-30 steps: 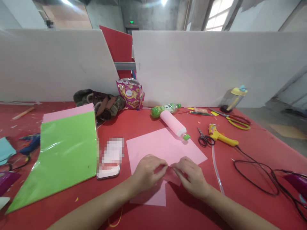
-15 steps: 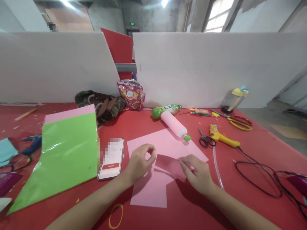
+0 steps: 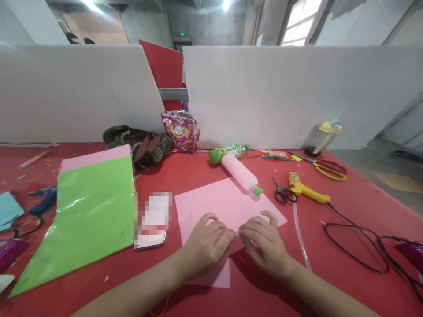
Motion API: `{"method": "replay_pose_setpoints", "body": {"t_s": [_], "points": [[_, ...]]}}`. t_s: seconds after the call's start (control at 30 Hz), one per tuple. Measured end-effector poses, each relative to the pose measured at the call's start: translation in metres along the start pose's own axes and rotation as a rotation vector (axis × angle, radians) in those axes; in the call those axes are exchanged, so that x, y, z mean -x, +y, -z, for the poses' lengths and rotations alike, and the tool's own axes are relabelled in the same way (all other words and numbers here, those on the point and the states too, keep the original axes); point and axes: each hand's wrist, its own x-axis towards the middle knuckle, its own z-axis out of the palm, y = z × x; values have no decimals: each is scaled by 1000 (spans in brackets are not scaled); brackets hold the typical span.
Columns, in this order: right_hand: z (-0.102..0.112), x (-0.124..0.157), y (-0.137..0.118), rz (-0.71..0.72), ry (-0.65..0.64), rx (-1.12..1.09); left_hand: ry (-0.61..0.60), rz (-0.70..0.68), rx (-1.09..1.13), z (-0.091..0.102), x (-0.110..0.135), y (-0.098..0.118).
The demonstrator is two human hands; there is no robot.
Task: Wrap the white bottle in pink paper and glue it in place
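Note:
My left hand [image 3: 208, 244] and my right hand [image 3: 266, 244] are close together, low over the pink paper sheets [image 3: 198, 202] on the red tabletop. Fingers of both are bent and closed, their tips nearly meeting at a small piece of pink paper, mostly hidden by the fingers. Another pink sheet edge [image 3: 218, 277] shows beneath my left wrist. Beyond the hands lies a bottle wrapped in pink paper [image 3: 239, 171] with a green cap, tilted against a green-labelled bottle [image 3: 228, 153].
Left of my hands lie a phone [image 3: 153, 220] and a green sheet stack [image 3: 95, 207]. To the right are small scissors [image 3: 282, 193], a yellow glue gun [image 3: 309, 190] with a black cord, a clear tube [image 3: 300, 237] and larger shears [image 3: 330, 169]. White panels [image 3: 264, 97] stand behind.
My left hand has moved right and down, close to my right hand, which shifted slightly left. The curved pink piece between them is now mostly covered by fingers.

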Motion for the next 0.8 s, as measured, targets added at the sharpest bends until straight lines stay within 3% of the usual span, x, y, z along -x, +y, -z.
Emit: {"method": "replay_pose_setpoints", "body": {"t_s": [0.2, 0.5, 0.67, 0.8], "points": [[1, -1, -4, 42, 10, -14, -20, -54, -7, 2, 0, 5], [6, -5, 14, -96, 27, 3, 81, 67, -46, 11, -3, -11], [2, 1, 31, -350, -12, -20, 203, 206, -28, 16, -6, -19], [3, -1, 24, -508, -242, -259, 186, 482, 93, 16, -7, -18]]}}
